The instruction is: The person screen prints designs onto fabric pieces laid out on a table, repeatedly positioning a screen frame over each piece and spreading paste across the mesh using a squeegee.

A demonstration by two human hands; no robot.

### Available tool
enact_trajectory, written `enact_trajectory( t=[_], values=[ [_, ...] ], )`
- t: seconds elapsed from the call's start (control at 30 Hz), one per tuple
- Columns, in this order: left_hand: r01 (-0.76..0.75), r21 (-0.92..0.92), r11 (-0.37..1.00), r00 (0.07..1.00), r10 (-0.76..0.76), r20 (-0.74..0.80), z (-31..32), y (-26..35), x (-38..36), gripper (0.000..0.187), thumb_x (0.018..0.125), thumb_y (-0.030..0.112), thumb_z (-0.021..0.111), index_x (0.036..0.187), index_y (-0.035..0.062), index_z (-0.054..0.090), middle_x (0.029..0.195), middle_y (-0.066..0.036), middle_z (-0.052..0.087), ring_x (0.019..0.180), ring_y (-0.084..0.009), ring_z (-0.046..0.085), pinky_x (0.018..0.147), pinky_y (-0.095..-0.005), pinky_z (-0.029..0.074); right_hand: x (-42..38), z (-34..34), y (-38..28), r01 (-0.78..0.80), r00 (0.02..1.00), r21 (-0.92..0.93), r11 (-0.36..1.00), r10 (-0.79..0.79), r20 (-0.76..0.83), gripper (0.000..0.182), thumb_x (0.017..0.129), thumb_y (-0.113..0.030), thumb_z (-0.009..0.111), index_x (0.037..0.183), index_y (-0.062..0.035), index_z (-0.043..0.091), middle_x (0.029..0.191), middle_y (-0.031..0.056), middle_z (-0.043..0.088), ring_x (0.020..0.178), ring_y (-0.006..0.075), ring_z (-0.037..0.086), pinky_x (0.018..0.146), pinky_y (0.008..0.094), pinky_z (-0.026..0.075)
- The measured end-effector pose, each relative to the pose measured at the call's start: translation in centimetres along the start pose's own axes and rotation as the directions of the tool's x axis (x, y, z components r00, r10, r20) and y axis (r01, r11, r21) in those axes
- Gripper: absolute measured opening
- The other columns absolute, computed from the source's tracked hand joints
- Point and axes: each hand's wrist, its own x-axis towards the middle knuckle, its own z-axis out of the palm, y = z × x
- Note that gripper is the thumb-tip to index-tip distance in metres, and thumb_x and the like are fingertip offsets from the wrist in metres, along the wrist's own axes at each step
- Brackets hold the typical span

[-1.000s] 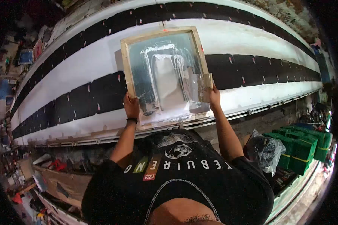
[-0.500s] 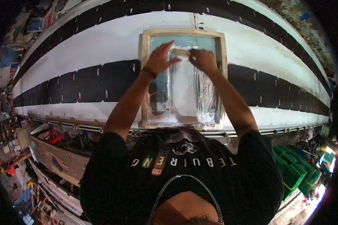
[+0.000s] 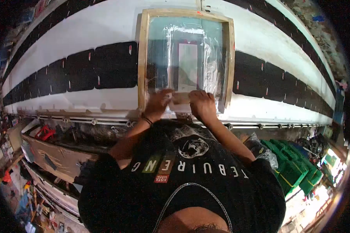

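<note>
A wooden-framed printing screen (image 3: 142, 58) lies on the long white table, with white ink smeared around a clear window in its mesh (image 3: 188, 64). At the near end of the mesh is a squeegee (image 3: 181, 98) with a pale wooden handle. My right hand (image 3: 204, 105) is closed around its right end. My left hand (image 3: 158, 104), slightly blurred, is closed at its left end, the fingertips partly hidden. Dark fabric pieces (image 3: 116, 66) with small red-and-white marks lie in a row on both sides of the screen and partly beneath it.
A metal rail (image 3: 252, 126) runs along the near edge of the white table (image 3: 58, 27). Green bundles (image 3: 287, 163) tied with yellow straps stand at the right. A cardboard box (image 3: 50, 155) and scattered clutter are at the left. Another row of dark pieces lies farther back.
The squeegee has come from the far end of the screen to the near end, toward my body. My left hand, spread beside it before, now closes on it. The view has shifted too.
</note>
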Motion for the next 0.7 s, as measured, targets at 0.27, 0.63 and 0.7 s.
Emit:
enact_trajectory(
  t=[0.27,0.63,0.7],
  values=[
    [0.194,0.334,0.922,0.869,-0.004,-0.495,-5.0,-9.3,2.3,0.069,0.086,0.027,0.079,0.145,0.0010,0.053,0.148,-0.025,0.046,0.136,-0.0428,0.046,0.112,-0.0551,0.042,-5.0,0.1,-0.4,0.078,0.997,-0.011,0.997,-0.079,-0.019,0.033,0.090,-0.020,0.066,0.123,-0.0149,0.068,0.123,0.0073,0.071,0.117,0.0259,0.064,0.097,0.0445,0.048],
    [0.206,0.219,0.954,0.899,-0.096,-0.427,-4.4,-9.3,2.9,0.061,0.093,0.016,0.069,0.146,-0.0061,0.048,0.129,-0.023,0.061,0.121,-0.0340,0.060,0.106,-0.0426,0.048,15.3,-4.3,6.7,-0.311,0.931,0.045,0.949,0.313,-0.186,0.022,0.096,-0.028,0.062,0.110,-0.0155,0.073,0.103,0.0107,0.076,0.095,0.0365,0.072,0.084,0.0512,0.058],
    [0.228,0.099,0.969,0.860,-0.153,-0.486,-5.0,-6.3,3.4,0.061,0.093,0.011,0.067,0.146,-0.0087,0.045,0.131,-0.025,0.060,0.124,-0.0366,0.059,0.108,-0.0418,0.047,11.1,-6.9,7.4,-0.400,0.915,0.003,0.917,0.399,0.049,0.037,0.091,-0.027,0.073,0.123,-0.0091,0.071,0.107,0.0136,0.077,0.096,0.0371,0.074,0.090,0.0453,0.059]
  ],
)
